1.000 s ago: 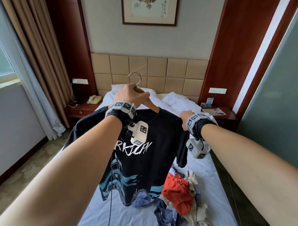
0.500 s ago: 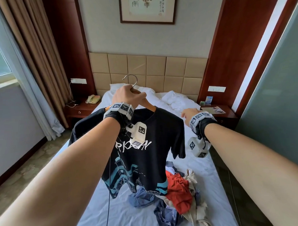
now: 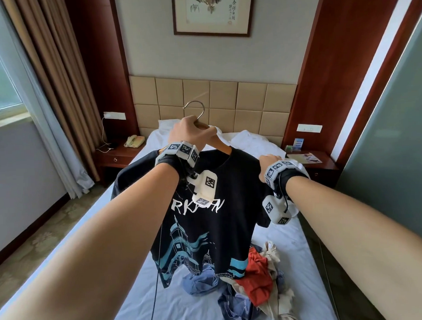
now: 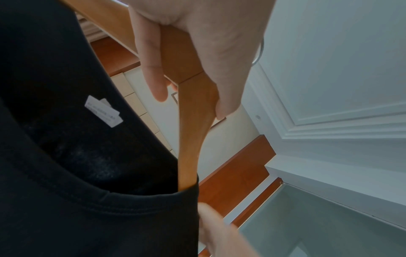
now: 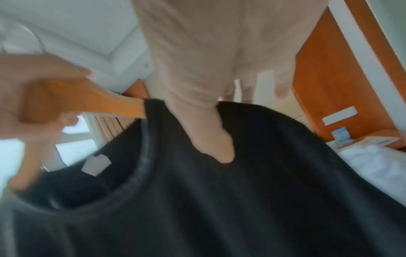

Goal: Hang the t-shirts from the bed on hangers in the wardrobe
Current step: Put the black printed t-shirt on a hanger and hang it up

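A black t-shirt [image 3: 207, 231] with white lettering and a teal print hangs on a wooden hanger [image 3: 219, 146] above the bed [image 3: 186, 311]. My left hand [image 3: 192, 134] grips the hanger at its neck, just under the metal hook [image 3: 200, 110]. The left wrist view shows that left hand [image 4: 197, 43] curled round the wood [image 4: 189, 130], with the shirt's collar [image 4: 98, 196] below. My right hand [image 3: 268, 163] holds the shirt's right shoulder. In the blurred right wrist view its thumb [image 5: 215, 142] lies on the black fabric [image 5: 241, 208] and the fingers reach behind it.
A pile of clothes [image 3: 252, 285], red, blue and cream, lies on the white sheet under the shirt's hem. Pillows lie against the padded headboard [image 3: 215, 97]. A nightstand with a phone [image 3: 134, 141] stands left, another nightstand [image 3: 318, 167] right. A glass panel [image 3: 396, 153] runs along the right.
The hanger and shirt have risen a little, and the hem now hangs over the clothes pile. My right hand has stayed at the shirt's right shoulder.
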`<action>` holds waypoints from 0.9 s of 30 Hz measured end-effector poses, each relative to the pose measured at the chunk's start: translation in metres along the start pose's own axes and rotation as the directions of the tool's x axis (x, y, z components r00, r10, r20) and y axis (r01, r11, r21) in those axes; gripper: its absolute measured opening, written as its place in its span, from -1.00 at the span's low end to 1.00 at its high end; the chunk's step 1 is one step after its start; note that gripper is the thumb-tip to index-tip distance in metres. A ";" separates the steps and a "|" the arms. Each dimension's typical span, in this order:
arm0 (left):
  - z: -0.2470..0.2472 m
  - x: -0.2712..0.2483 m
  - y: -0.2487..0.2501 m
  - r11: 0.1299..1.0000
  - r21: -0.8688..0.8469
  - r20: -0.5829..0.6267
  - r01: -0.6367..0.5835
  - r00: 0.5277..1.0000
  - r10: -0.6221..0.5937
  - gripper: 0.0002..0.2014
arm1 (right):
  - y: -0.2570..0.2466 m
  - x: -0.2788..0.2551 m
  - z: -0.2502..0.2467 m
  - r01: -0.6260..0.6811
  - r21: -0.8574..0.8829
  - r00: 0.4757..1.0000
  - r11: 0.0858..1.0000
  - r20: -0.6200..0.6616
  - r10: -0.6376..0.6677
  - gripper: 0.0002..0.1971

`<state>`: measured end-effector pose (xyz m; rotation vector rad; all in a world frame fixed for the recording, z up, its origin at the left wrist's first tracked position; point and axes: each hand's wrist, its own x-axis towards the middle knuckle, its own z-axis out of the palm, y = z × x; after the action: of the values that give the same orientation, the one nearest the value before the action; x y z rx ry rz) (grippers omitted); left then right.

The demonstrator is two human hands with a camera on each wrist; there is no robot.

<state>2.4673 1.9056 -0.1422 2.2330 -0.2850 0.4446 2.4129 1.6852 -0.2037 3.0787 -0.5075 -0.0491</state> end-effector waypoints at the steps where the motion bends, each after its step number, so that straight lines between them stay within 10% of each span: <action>1: 0.002 0.000 0.000 1.000 0.002 0.014 -0.006 1.000 0.006 -0.69 | -0.007 0.003 -0.003 0.054 0.060 0.999 0.997 -0.006 -0.054 -0.75; 6: 0.018 0.005 0.007 0.999 -0.053 0.172 0.005 0.985 0.005 -0.58 | -0.054 -0.005 -0.037 0.299 0.412 0.951 0.861 -0.197 -0.236 -0.61; 11: 0.020 0.005 0.017 0.984 -0.179 0.259 0.021 0.965 0.026 -0.66 | -0.077 -0.002 -0.040 0.267 0.529 0.942 0.806 -0.319 -0.103 -0.64; 20: -0.004 0.013 -0.061 0.966 0.192 0.222 0.172 0.951 -0.214 -0.63 | -0.038 0.006 -0.028 0.009 0.746 0.915 0.666 -0.274 0.295 -0.76; 27: 0.000 0.014 -0.099 0.966 -0.053 0.272 0.254 0.934 -0.231 -0.68 | -0.029 0.003 -0.032 0.009 0.764 0.882 0.646 -0.311 0.355 -0.79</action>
<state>2.5144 1.9677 -0.2052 2.2037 -0.1584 -0.0004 2.4266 1.7122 -0.1725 3.5611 -1.0119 1.1319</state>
